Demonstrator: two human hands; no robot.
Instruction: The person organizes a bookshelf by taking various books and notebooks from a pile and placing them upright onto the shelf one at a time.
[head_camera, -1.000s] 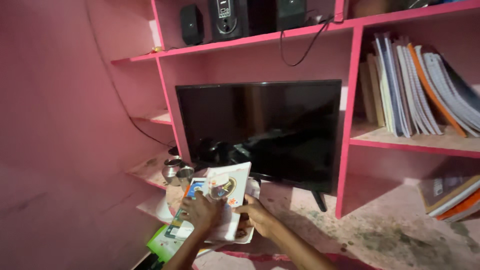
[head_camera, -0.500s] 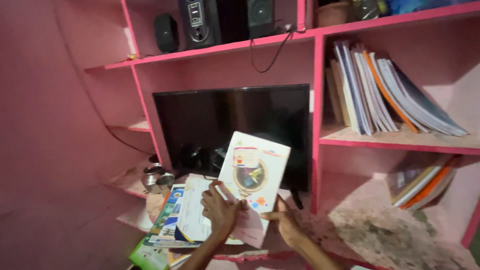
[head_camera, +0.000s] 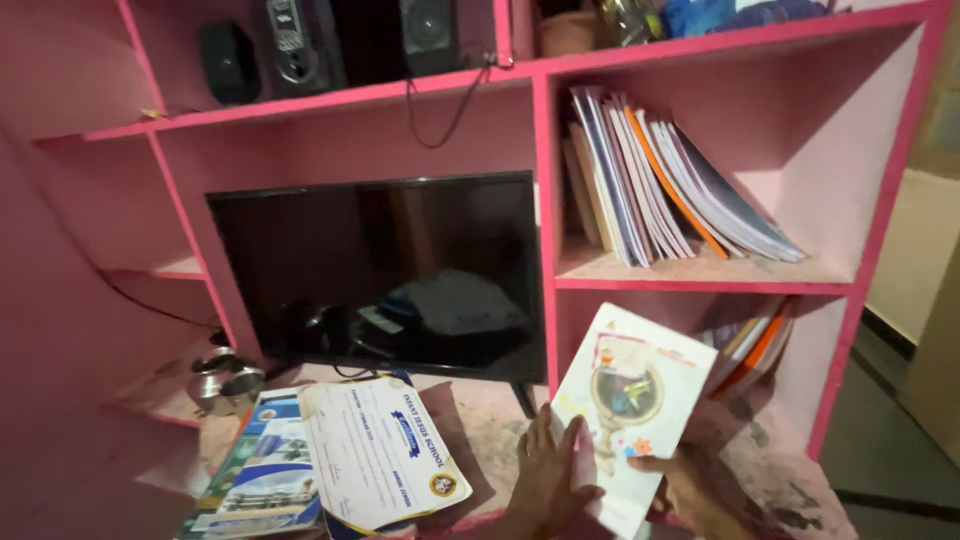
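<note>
Grip: both hands on a cream booklet, tilted up off the shelf.
Left hand: flat against the booklet's left edge, fingers spread and pressed to the cover; not curled round it, seemingly steadying.
Right hand: under the lower right corner, thumb on the front; closed on the booklet, likely carrying its weight.
Booklet: held in front of the lower right compartment, cover facing the camera, round picture at its middle.
Papers: white certificate over a blue brochure, lying loose on the shelf to the left, apart from both hands.
Screen: dark, standing behind the papers.
Steel cups: far left on the shelf.
Books: leaning in the upper right compartment; more stacked below, behind the booklet.
Speakers: on the top shelf.
</note>
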